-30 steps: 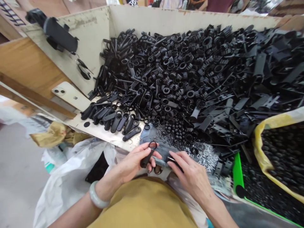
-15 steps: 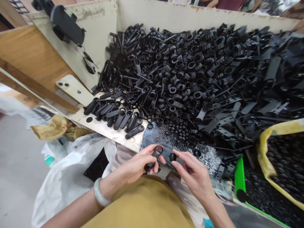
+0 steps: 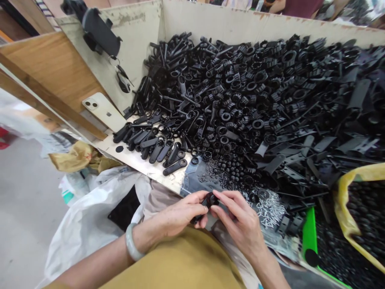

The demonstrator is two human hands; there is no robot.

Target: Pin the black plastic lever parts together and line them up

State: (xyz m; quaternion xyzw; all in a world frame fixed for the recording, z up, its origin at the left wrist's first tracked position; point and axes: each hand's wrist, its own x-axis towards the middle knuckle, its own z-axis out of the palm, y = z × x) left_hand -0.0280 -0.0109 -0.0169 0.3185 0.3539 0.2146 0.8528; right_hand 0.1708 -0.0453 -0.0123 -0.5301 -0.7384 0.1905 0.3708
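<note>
Lower center: our left hand [image 3: 180,212] grips black handle [image 3: 197,219], right hand [image 3: 239,214] pinches ring end [image 3: 214,199]; we're guessing light, stiff plastic, hold mid-handle.

Just ahead of the left hand [image 3: 184,212], I see a small passage over bare blue cloth [image 3: 193,180]. Beyond it, a black heap [image 3: 216,100] blocks the way; at the person's right stands a green plate [image 3: 309,230].

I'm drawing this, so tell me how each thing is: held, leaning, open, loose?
Black handle: in both hands
Left hand: curled around it
Right hand: pinching its round end
White phone: leaning, back outward
Silver screws: loose, heaped
Yellow-rimmed sack: open
White bag: crumpled
</note>
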